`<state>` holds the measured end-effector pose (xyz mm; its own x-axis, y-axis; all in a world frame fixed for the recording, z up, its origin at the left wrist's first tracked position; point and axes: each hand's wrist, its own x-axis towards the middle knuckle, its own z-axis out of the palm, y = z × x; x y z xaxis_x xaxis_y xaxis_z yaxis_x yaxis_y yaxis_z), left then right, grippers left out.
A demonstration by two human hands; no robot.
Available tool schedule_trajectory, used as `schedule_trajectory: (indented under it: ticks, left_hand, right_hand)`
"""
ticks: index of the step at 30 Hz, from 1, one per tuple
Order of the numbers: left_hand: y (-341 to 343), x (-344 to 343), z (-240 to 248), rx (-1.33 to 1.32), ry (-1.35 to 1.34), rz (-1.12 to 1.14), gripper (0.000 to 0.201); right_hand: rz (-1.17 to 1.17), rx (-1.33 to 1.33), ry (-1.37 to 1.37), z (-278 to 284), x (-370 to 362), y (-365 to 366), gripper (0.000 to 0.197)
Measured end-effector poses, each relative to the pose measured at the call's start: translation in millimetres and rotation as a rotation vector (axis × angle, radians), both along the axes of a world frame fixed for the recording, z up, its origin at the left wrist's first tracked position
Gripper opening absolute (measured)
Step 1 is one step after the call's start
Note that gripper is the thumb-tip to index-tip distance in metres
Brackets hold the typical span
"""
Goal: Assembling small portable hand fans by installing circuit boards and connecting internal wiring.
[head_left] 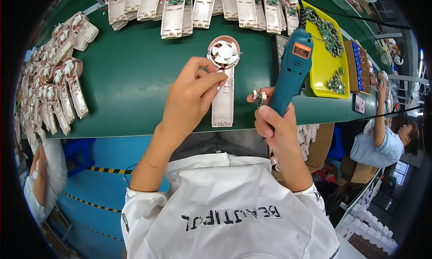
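- Looking down from the head camera, the handheld fan half-shell (223, 85) lies flat on the green surface (130, 79), between the two hands and just in front of the person's body.
- Its long axis runs straight away from the person: the round head with the white impeller (224, 52) points to the far edge of the surface, and the flat handle end (222, 119) points back toward the person.
- The left hand (191, 97) is pinched together at the fan's neck, fingertips (219, 76) touching it just below the impeller; whether something small is held between them, I cannot tell.
- The right hand (274, 124) is clamped around the teal electric screwdriver (291, 70), which tilts up and away, to the right of the fan. Its tip is hidden, and a small metal piece (258, 96) shows by the thumb.
- Risk, as I judge it: only the neck is steadied, so a push from the driver could swing the handle end sideways and spoil the alignment.
- A small screw could slip from the pinch and roll off among the rows of fan shells (211, 4) beyond the fan, or toward the yellow tray (321, 85) of circuit boards to its right.
- The driver's cord (355, 17) trails over that tray and could drag parts.
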<state>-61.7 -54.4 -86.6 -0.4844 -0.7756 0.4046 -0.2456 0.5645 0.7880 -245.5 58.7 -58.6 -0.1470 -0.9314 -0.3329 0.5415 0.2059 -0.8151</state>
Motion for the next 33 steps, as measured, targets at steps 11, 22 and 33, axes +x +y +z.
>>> schedule_trajectory:
  ticks: [11, 22, 33]
  left_hand:
    - [-4, -9, -8, 0.404, 0.175, 0.134, 0.007]
    - [-2, -10, -1, 0.486, 0.176, 0.143, 0.008]
    - [-2, -11, 0, 0.538, 0.223, 0.112, 0.012]
  right_hand:
    - [0.047, -0.102, 0.940, 4, 2, -34, 0.030]
    - [0.185, -0.155, 1.143, -4, 8, -56, 0.035]
    - [-0.025, 0.004, 0.939, -8, 11, -62, 0.026]
